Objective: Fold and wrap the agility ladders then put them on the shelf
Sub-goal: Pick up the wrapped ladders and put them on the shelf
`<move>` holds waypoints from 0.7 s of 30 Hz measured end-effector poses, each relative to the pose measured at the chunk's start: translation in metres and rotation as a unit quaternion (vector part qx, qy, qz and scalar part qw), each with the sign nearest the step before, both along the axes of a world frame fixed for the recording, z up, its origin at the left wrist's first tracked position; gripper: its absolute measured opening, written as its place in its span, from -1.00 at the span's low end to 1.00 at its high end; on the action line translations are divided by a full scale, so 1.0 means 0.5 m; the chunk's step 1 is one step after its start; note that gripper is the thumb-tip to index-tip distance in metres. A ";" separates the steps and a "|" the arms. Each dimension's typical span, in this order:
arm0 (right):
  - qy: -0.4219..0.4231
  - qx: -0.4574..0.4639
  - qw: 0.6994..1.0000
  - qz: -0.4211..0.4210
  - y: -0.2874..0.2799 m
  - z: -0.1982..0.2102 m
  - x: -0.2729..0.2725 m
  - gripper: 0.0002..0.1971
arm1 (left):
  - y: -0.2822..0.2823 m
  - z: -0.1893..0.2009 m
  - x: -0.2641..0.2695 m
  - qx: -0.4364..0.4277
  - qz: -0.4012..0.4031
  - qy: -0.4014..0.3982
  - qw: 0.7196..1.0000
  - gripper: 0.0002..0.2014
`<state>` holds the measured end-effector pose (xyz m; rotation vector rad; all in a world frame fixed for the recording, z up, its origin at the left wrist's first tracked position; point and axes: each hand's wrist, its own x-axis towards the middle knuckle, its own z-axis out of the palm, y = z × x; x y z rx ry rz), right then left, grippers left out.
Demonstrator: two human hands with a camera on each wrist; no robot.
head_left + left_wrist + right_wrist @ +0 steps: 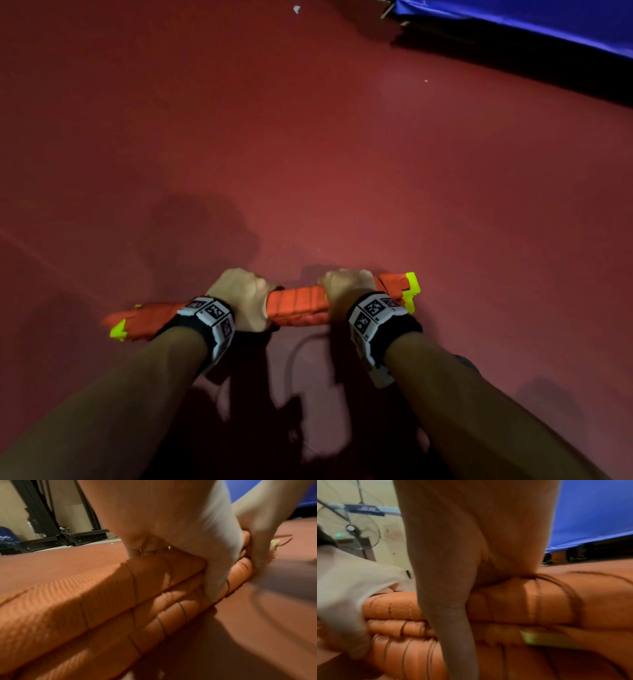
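Note:
A folded agility ladder, a stack of orange rungs with yellow-green ends, lies crosswise low over the red floor in the head view. My left hand grips the bundle left of its middle, fingers curled over the top. My right hand grips it right of the middle in the same way. In the left wrist view the orange rungs are stacked, with thin cords across them, and my thumb presses their side. In the right wrist view the bundle runs under my palm, a yellow end showing below.
Red floor spreads ahead. A blue mat lies at the far right. A dark strap curves on the floor by my wrists. Black metal frames and a fan stand by the wall.

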<state>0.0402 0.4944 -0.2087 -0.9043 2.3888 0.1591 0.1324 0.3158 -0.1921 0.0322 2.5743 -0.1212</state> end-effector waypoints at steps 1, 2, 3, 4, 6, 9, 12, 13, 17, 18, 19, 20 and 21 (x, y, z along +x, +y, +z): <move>0.008 0.003 1.000 0.005 -0.004 -0.002 0.002 -0.57 | -0.002 0.000 0.005 0.004 0.002 -0.002 1.000 -0.55; 0.016 0.002 1.000 0.009 -0.008 -0.004 0.003 -0.58 | -0.004 -0.001 0.009 0.009 0.006 -0.004 1.000 -0.54; 0.021 0.000 1.000 0.013 -0.009 -0.004 0.003 -0.58 | -0.008 0.000 0.012 0.016 0.011 -0.006 1.000 -0.52; 0.017 -0.001 1.000 0.015 -0.009 -0.005 0.003 -0.58 | -0.012 -0.001 0.016 0.027 0.017 -0.008 0.999 -0.49; 0.001 0.000 1.000 0.021 -0.006 -0.004 0.001 -0.59 | -0.025 -0.002 0.032 0.053 0.028 -0.010 0.998 -0.43; -0.026 -0.022 0.999 0.008 0.004 -0.001 -0.008 -0.56 | -0.063 -0.010 0.075 0.045 0.041 -0.002 0.998 -0.39; -0.053 -0.040 0.998 -0.001 0.009 0.008 -0.020 -0.63 | -0.093 -0.012 0.114 0.024 0.068 0.024 0.997 -0.45; -0.058 -0.043 0.997 0.001 0.011 0.013 -0.024 -0.66 | -0.095 -0.010 0.121 0.021 0.069 0.032 0.997 -0.46; -0.076 -0.048 0.996 0.007 0.015 0.029 -0.035 -0.70 | -0.089 0.002 0.126 0.013 0.058 0.070 0.996 -0.48; -0.072 -0.038 0.997 0.005 0.017 0.028 -0.038 -0.71 | -0.086 0.006 0.123 0.016 0.054 0.081 0.995 -0.50; -0.068 -0.029 0.997 0.002 0.021 0.027 -0.041 -0.71 | -0.082 0.008 0.120 0.018 0.050 0.086 0.995 -0.50; -0.063 -0.017 0.998 0.004 0.026 0.026 -0.043 -0.71 | -0.077 0.009 0.115 0.017 0.047 0.086 0.995 -0.50; -0.061 -0.006 0.998 0.007 0.032 0.023 -0.043 -0.69 | -0.070 0.008 0.109 0.016 0.045 0.085 0.995 -0.49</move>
